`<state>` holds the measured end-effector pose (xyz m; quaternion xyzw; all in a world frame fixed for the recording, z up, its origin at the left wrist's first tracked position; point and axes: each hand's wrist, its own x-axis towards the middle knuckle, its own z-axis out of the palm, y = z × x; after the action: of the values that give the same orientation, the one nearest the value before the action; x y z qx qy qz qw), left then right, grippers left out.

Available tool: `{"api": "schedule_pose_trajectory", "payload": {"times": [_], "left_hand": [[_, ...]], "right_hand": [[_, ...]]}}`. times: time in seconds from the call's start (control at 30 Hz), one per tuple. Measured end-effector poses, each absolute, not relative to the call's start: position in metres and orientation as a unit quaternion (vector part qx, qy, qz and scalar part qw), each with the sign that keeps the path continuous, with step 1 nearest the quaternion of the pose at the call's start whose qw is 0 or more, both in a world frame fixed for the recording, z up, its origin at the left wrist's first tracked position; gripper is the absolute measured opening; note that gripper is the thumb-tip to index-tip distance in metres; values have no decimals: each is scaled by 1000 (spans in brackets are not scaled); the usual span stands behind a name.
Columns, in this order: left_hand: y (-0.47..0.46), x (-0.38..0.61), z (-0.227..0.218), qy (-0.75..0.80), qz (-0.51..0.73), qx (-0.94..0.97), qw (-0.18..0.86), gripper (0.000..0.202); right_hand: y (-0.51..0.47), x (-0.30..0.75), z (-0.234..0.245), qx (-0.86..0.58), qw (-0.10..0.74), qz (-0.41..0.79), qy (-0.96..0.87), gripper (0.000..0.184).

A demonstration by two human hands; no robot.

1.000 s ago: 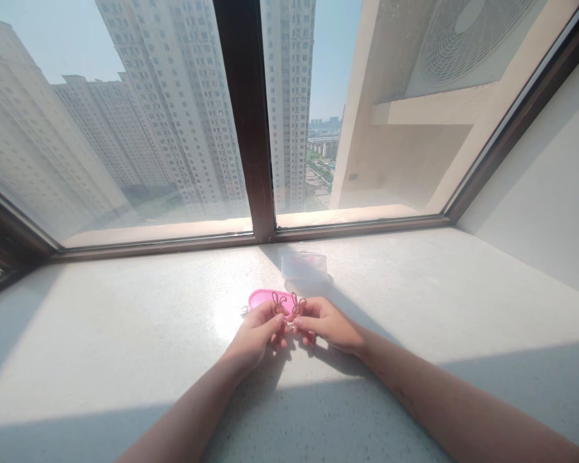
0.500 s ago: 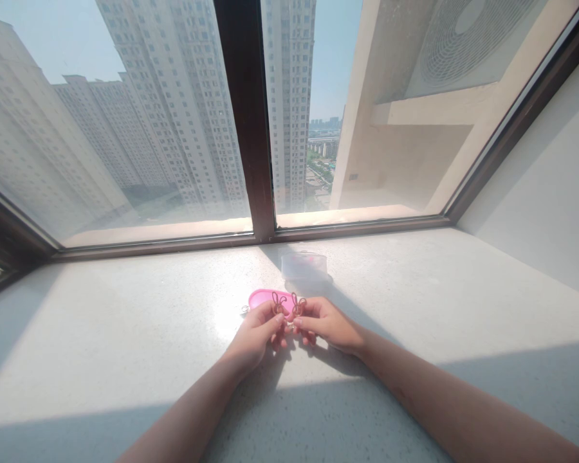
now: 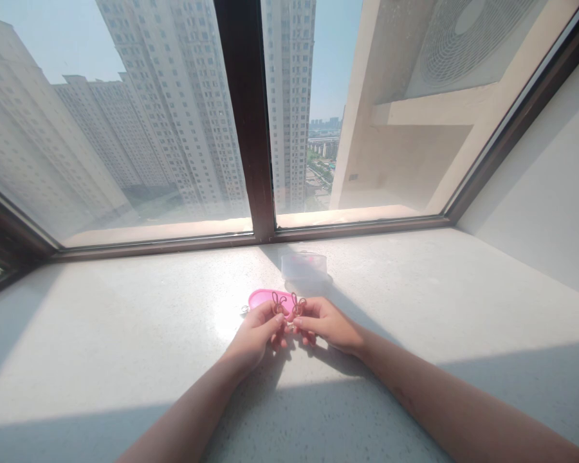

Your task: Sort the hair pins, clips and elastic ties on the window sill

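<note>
Close together over the sill, my left hand [image 3: 260, 329] and my right hand [image 3: 325, 321] each pinch a small brown looped piece between thumb and fingers. From the left fingers the left looped piece [image 3: 276, 301] sticks up in thin ear-like loops. Its near twin, the right looped piece [image 3: 296, 302], rises the same way from the right fingers. A small pale bit shows between the thumbs, too small to name. Just behind the hands lies a pink oval, tray-like object [image 3: 263, 298], partly covered by them.
A see-through plastic box [image 3: 305, 267] with something pink in it stands behind, towards the window frame [image 3: 265, 236]. A small shiny item [image 3: 244, 310] sits at the pink object's left end. The speckled white sill [image 3: 125, 347] is crossed by sunlight and shadow; a white wall [image 3: 545, 161] bounds it on the right.
</note>
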<state>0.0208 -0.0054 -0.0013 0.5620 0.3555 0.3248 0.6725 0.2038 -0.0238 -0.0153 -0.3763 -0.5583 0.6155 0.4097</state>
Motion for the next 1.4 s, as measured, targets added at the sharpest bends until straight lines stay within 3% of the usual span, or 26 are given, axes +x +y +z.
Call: {"api": "schedule_pose_trajectory", "payload": {"times": [1.4], "left_hand": [[-4, 20, -3, 362, 323, 551, 679, 15]], "right_hand": [[-22, 203, -15, -370, 408, 621, -558, 19]]}}
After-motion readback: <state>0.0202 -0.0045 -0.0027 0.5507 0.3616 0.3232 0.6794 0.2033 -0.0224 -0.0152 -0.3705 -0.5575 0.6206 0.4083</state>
